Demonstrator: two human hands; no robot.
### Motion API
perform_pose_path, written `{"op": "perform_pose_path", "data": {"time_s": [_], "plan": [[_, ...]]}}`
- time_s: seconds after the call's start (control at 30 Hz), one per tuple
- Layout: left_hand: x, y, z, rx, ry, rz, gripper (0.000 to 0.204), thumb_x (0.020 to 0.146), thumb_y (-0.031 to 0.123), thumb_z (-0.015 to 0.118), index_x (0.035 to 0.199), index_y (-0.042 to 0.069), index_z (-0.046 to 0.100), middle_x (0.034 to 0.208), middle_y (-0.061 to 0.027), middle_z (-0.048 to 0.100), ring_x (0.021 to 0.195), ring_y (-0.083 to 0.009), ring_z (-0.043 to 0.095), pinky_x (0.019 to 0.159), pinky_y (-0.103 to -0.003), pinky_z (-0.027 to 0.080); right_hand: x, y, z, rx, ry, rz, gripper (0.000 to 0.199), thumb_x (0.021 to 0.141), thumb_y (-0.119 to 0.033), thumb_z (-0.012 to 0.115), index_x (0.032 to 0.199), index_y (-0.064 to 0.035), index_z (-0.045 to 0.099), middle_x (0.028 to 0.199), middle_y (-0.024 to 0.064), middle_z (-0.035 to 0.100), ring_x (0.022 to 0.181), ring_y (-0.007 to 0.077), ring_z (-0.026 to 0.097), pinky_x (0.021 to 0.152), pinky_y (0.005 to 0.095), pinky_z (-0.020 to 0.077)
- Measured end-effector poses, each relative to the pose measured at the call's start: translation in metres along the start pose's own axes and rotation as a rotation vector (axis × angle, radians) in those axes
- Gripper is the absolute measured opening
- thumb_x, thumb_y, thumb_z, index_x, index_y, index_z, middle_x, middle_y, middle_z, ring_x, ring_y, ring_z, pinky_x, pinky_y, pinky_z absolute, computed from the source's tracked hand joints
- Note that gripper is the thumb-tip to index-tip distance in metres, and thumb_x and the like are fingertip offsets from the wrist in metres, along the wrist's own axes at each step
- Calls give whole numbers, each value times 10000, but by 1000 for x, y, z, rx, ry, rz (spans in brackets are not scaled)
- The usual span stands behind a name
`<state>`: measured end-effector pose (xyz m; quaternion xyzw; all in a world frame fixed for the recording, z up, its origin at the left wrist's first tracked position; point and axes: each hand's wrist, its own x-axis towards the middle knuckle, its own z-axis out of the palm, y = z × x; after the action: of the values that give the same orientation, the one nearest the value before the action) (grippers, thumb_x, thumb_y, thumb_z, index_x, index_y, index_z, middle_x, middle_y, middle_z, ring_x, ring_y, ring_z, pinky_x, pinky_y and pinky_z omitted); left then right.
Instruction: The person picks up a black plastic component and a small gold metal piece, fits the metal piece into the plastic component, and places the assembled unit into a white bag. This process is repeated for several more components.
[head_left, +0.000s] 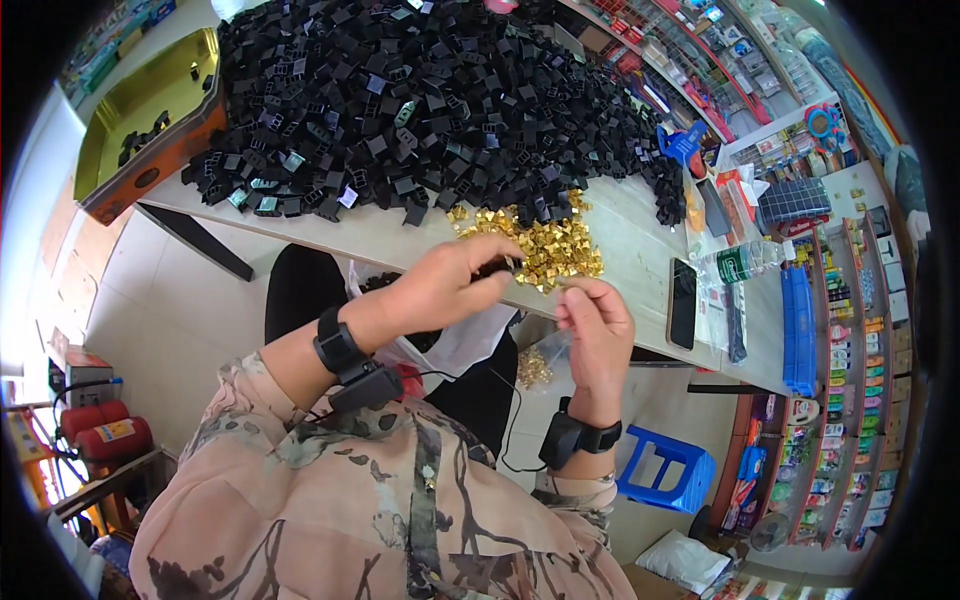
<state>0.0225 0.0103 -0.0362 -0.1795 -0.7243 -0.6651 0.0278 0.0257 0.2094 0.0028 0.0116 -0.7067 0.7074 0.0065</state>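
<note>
My left hand [440, 285] is at the table's front edge, its thumb and fingers curled round a small black plastic housing [500, 266]. To its right, my right hand [598, 325] has thumb and forefinger pinched together; a small gold-coloured metal piece seems to be at the tips, though it is too small to make out surely. Just beyond both hands lies a loose pile of gold metal clips [545, 245]. Behind that rises a large heap of black plastic housings [400, 110], spread over much of the table.
An orange tin [165, 160] with a few black pieces stands at the left. At right lie a phone [682, 303], a water bottle [745, 262] and a blue tray [798, 330]. A white bag [470, 350] sits at my lap, a blue stool [665, 468] below right.
</note>
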Motion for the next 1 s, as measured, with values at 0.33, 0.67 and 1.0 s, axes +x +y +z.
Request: {"op": "perform_pose_path", "data": {"time_s": [0.33,0.67,1.0], "plan": [[-12,0,-1,209,-25,179,267,813,13,573,1080,21,590,946,-130,632,863,-252,615,764,-309,481,-5,15,25,104,-207,153,102,870,-92,596,933,-12,597,817,41,621,686,87,566,615,199,448],[-19,8,6,388,-19,276,230,804,105,601,1030,62,613,908,-133,629,822,-324,616,697,-373,503,-16,27,15,43,-206,210,81,864,-89,595,868,-28,542,704,23,566,588,79,506,548,201,421],[-28,26,-21,-12,-44,241,216,848,94,522,1050,56,587,930,-103,613,804,-241,625,693,-348,509,-15,27,32,198,-334,205,101,904,-136,528,882,-41,552,698,36,573,579,92,530,542,198,439]]}}
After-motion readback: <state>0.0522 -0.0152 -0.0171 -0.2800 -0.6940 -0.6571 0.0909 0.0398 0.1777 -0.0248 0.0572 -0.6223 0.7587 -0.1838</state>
